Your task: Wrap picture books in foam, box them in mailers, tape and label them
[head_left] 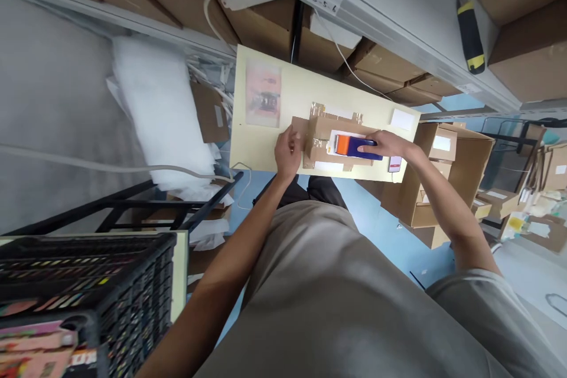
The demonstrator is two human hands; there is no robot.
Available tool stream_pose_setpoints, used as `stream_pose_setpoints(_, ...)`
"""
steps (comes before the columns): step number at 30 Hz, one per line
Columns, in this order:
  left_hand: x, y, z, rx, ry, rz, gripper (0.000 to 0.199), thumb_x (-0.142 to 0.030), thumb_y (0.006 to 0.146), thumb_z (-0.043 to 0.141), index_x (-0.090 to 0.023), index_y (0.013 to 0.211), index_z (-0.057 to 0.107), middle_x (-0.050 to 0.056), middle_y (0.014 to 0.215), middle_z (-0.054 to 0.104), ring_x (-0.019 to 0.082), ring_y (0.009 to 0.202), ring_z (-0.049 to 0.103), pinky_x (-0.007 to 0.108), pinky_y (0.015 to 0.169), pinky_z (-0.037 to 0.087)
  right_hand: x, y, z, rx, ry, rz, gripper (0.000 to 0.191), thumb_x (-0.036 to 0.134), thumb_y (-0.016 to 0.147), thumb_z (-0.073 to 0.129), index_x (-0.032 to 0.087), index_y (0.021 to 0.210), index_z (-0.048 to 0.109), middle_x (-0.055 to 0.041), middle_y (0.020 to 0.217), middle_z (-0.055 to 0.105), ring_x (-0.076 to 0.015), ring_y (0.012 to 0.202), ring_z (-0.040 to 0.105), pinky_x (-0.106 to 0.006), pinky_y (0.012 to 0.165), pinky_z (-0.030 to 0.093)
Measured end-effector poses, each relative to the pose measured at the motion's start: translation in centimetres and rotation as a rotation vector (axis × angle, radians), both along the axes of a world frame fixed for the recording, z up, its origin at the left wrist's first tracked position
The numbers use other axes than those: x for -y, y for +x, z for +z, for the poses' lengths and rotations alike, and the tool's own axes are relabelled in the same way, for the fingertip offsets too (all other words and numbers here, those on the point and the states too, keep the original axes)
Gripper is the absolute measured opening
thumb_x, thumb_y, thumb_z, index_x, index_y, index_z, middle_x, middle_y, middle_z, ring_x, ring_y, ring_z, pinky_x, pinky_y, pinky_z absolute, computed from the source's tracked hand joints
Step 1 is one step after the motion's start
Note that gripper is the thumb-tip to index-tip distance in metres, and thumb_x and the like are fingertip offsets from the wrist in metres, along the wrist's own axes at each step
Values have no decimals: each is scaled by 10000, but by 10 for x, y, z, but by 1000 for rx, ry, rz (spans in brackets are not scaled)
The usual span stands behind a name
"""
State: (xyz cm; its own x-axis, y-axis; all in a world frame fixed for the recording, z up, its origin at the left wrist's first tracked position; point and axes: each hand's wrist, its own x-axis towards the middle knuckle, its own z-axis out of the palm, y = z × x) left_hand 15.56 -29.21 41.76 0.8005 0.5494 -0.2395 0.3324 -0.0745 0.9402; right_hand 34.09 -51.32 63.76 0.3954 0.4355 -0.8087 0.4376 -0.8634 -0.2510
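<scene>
A long brown cardboard box [325,124] lies on the pale tabletop [305,80], with strips of clear tape at its edges and corners. My right hand [384,144] grips a dark blue and orange tape dispenser [365,150], whose orange end lies over a white label [333,137] on the box. At the box's left end, my left hand [287,152] has curled fingers at a cardboard flap [300,127] and appears to pinch its edge.
A pink printed packet [263,94] lies at the table's left, a phone [394,164] at its right. Overhead, a shelf [398,18] carries a black-and-yellow cutter [470,35]. Cartons [460,171] stand at right, a black crate [137,283] at lower left. A cable [110,168] crosses the left side.
</scene>
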Motion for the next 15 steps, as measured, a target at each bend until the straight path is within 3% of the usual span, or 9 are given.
stream_pose_setpoints(3, 9, 10, 37, 161, 188, -165, 624, -564, 1180, 382, -218, 1661, 581, 164, 1753, 550, 318, 1675, 467, 538, 1384, 398, 0, 0, -3, 14, 8, 40, 763, 868, 1023, 580, 154, 1119, 828, -123, 997, 832, -225, 801, 687, -327, 763, 474)
stream_pose_setpoints(6, 27, 31, 56, 203, 282, -353, 600, -482, 1185, 361, -242, 1700, 555, 106, 1848, 432, 348, 1782, 262, 628, 1444, 251, 1, 0, -4, 36, -13, 73, 732, 832, 1046, 583, 147, 1110, 832, -132, 996, 831, -232, 807, 691, -331, 780, 468)
stream_pose_setpoints(10, 43, 46, 48, 152, 358, -390, 585, -429, 1178, 357, -233, 1676, 593, 114, 1835, 453, 372, 1793, 226, 663, 1434, 239, 5, -1, -4, 40, -19, 79, 667, 769, 1090, 566, 156, 1094, 829, -123, 963, 829, -237, 794, 690, -339, 770, 460)
stream_pose_setpoints(15, 40, 43, 38, 126, 408, -359, 579, -509, 1168, 395, -266, 1635, 635, 129, 1788, 514, 347, 1774, 293, 613, 1452, 216, 18, 1, 4, 13, -7, 106, 649, 773, 1066, 614, 165, 1030, 838, -123, 938, 814, -254, 811, 699, -352, 758, 461)
